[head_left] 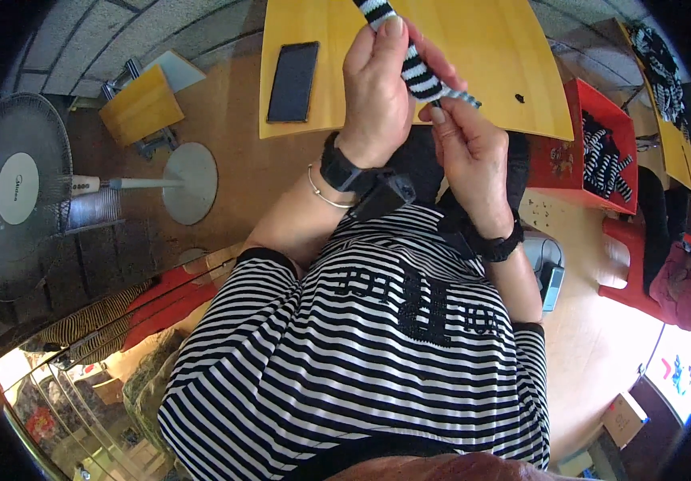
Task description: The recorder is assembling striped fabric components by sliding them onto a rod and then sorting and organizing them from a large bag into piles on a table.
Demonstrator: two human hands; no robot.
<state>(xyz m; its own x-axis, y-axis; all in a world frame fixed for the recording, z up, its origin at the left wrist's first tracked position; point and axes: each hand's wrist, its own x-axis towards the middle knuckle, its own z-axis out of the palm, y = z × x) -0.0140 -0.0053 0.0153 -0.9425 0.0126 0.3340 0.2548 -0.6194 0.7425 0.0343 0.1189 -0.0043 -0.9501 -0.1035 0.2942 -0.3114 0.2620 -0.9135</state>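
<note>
A black-and-white striped knitted strip [420, 76] is held up over the yellow table. My left hand [379, 96] is closed on it, the thumb lying along its side and the fingers behind it. At the lower end of the strip, my right hand [474, 148] pinches with thumb and forefinger. A thin dark thing shows at that thumb tip, too small to name. A narrow pale-blue striped end [464, 99] of the knit lies over the right forefinger. Both wrists wear black bands.
A dark phone [293, 82] lies on the yellow table [329, 24], with a small black scrap [519, 99] at the right. A red bin [574, 104] beside the table holds several striped knitted pieces [602, 164]. More knits [658, 72] lie far right. A fan [21, 188] stands left.
</note>
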